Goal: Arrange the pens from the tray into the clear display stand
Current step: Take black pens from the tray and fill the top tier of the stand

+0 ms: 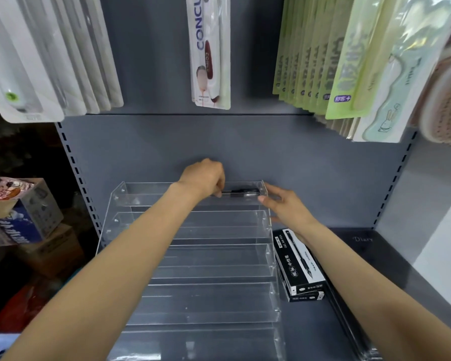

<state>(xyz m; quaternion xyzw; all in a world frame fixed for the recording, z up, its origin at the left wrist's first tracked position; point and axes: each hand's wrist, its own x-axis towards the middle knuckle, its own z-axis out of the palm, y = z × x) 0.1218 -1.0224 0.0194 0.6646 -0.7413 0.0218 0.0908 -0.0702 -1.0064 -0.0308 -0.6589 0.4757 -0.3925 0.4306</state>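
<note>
A clear tiered acrylic display stand [193, 256] sits on the grey shelf, with several stepped troughs. A black pen [241, 192] lies sideways in the topmost trough. My left hand [205, 178] reaches over the top tier and pinches the pen's left end. My right hand [284, 207] rests with fingers spread against the stand's upper right side panel, near the pen's right end. A black box of gel pens [297, 267] lies right of the stand, partly under my right forearm. No tray shows in view.
Packaged stationery hangs above: white packs [50, 61] at left, one pen pack [211, 53] in the middle, green packs [336, 61] at right. A dark diary [362, 239] lies on the shelf at right. Cardboard boxes [24, 212] stack left of the shelf upright.
</note>
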